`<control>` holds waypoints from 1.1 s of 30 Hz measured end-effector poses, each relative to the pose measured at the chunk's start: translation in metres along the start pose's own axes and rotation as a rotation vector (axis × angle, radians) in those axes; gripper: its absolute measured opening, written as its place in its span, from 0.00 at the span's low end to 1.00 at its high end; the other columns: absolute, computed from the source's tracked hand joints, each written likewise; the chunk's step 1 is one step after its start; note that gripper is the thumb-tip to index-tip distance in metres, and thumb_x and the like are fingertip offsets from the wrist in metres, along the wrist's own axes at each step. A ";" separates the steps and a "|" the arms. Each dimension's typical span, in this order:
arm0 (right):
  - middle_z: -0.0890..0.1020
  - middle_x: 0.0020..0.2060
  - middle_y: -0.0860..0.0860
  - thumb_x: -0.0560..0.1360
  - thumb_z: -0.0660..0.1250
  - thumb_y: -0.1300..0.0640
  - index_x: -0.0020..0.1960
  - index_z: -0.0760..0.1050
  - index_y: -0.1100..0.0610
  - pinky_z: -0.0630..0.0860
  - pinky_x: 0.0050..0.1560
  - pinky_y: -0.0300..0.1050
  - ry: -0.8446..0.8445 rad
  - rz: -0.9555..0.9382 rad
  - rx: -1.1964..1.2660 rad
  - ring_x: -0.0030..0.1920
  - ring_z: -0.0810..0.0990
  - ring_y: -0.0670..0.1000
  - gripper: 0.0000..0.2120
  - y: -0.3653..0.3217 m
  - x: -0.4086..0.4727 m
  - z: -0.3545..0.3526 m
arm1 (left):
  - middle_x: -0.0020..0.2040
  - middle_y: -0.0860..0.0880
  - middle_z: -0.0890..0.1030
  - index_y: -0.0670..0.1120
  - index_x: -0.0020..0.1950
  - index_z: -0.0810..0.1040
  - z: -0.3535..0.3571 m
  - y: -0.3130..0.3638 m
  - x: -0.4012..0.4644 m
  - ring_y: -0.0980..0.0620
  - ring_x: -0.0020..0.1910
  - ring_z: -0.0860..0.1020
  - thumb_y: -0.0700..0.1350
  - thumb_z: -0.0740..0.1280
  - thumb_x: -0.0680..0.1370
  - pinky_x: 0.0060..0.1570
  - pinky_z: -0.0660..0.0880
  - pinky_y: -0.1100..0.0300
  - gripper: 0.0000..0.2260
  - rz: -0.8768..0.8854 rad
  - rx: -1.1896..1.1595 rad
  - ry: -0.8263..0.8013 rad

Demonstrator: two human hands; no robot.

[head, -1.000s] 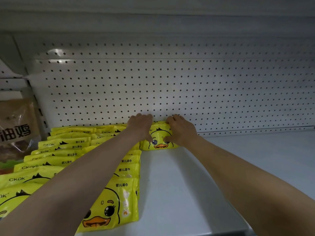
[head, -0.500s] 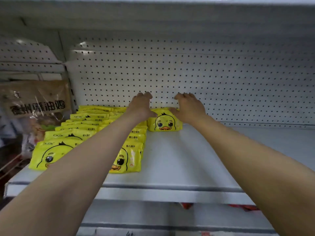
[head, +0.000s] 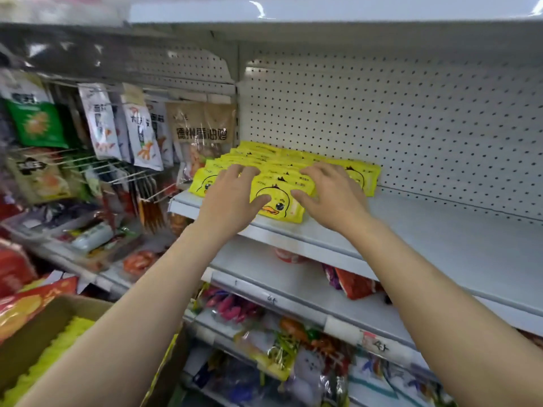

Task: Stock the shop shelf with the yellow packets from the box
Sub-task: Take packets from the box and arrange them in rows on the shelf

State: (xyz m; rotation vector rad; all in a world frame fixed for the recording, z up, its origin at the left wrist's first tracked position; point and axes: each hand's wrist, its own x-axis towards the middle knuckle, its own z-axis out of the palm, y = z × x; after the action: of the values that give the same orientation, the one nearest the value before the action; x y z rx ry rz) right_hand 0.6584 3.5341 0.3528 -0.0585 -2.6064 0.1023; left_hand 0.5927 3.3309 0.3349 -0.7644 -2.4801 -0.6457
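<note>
- Shelf (head: 440,239): white metal board with a perforated back panel (head: 411,127); the right part of the board is bare white metal.
- Yellow packets (head: 282,165): duck-printed, laid in overlapping rows at the left end of the shelf, running from the front edge back to the panel. A further packet (head: 364,177) stands at the right end of the group, against the back panel.
- Left hand (head: 232,201): fingers straight and spread, palm down, over the front-left packets. It holds nothing; whether the fingertips touch the packets cannot be told.
- Right hand (head: 329,195): fingers extended and spread, palm down, over the right side of the rows, thumb near the front duck packet (head: 279,204). It grips nothing; contact cannot be confirmed.
- Front duck packet: lies flat at the front edge of the shelf, between the two thumbs.
- Box (head: 44,333): brown cardboard, at the lower left, below shelf level, with more yellow packets (head: 55,353) standing on edge inside.
- Hanging snack bags (head: 141,133): on wire hooks in the bay left of the shelf.
- Lower shelves (head: 293,301): carry mixed coloured packets; details blurred.
</note>
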 end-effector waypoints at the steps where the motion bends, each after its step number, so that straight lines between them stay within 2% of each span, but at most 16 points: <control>1: 0.71 0.71 0.51 0.78 0.61 0.37 0.71 0.70 0.49 0.70 0.66 0.54 0.000 -0.031 0.015 0.72 0.65 0.56 0.25 -0.013 -0.006 0.003 | 0.64 0.44 0.73 0.46 0.69 0.72 -0.008 -0.009 -0.013 0.40 0.64 0.71 0.57 0.69 0.75 0.62 0.69 0.45 0.26 -0.009 0.023 0.008; 9: 0.70 0.72 0.51 0.79 0.60 0.38 0.72 0.69 0.49 0.67 0.70 0.53 -0.092 -0.203 0.169 0.73 0.64 0.55 0.26 -0.114 -0.027 0.037 | 0.65 0.44 0.73 0.47 0.69 0.71 -0.067 -0.083 -0.091 0.41 0.63 0.71 0.54 0.69 0.76 0.62 0.70 0.47 0.24 -0.130 0.161 0.049; 18: 0.70 0.72 0.50 0.79 0.62 0.40 0.72 0.69 0.48 0.64 0.70 0.50 -0.187 -0.316 0.223 0.73 0.63 0.53 0.24 -0.229 0.028 0.098 | 0.66 0.46 0.72 0.49 0.70 0.71 -0.096 -0.199 -0.111 0.41 0.63 0.71 0.54 0.70 0.75 0.62 0.71 0.46 0.25 -0.260 0.225 0.035; 22: 0.69 0.72 0.48 0.79 0.61 0.39 0.72 0.68 0.48 0.64 0.70 0.49 -0.242 -0.319 0.229 0.73 0.63 0.52 0.25 -0.285 0.062 0.143 | 0.66 0.46 0.73 0.50 0.69 0.71 -0.097 -0.276 -0.102 0.43 0.64 0.71 0.53 0.71 0.75 0.62 0.72 0.47 0.24 -0.268 0.221 0.003; 27: 0.65 0.75 0.49 0.79 0.59 0.38 0.74 0.65 0.48 0.63 0.72 0.52 -0.324 -0.282 0.221 0.75 0.60 0.53 0.27 -0.353 0.107 0.198 | 0.67 0.46 0.72 0.50 0.69 0.71 -0.090 -0.372 -0.087 0.42 0.64 0.71 0.54 0.71 0.74 0.62 0.71 0.47 0.24 -0.276 0.216 -0.094; 30: 0.63 0.76 0.49 0.80 0.60 0.40 0.75 0.64 0.48 0.60 0.73 0.49 -0.369 -0.236 0.247 0.77 0.57 0.52 0.27 -0.384 0.127 0.229 | 0.66 0.46 0.73 0.50 0.68 0.71 -0.080 -0.425 -0.078 0.42 0.64 0.70 0.54 0.70 0.75 0.61 0.71 0.47 0.23 -0.264 0.212 -0.141; 33: 0.63 0.76 0.49 0.80 0.61 0.40 0.75 0.63 0.48 0.60 0.73 0.50 -0.428 -0.197 0.255 0.77 0.57 0.52 0.27 -0.404 0.138 0.269 | 0.64 0.46 0.73 0.49 0.68 0.71 -0.060 -0.468 -0.075 0.40 0.61 0.72 0.53 0.69 0.76 0.59 0.72 0.45 0.22 -0.248 0.203 -0.187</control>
State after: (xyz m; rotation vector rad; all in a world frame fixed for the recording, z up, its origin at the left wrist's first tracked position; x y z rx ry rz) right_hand 0.3944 3.1237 0.2254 0.3457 -2.9799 0.4152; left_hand 0.3795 2.9241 0.2022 -0.4625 -2.7871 -0.4107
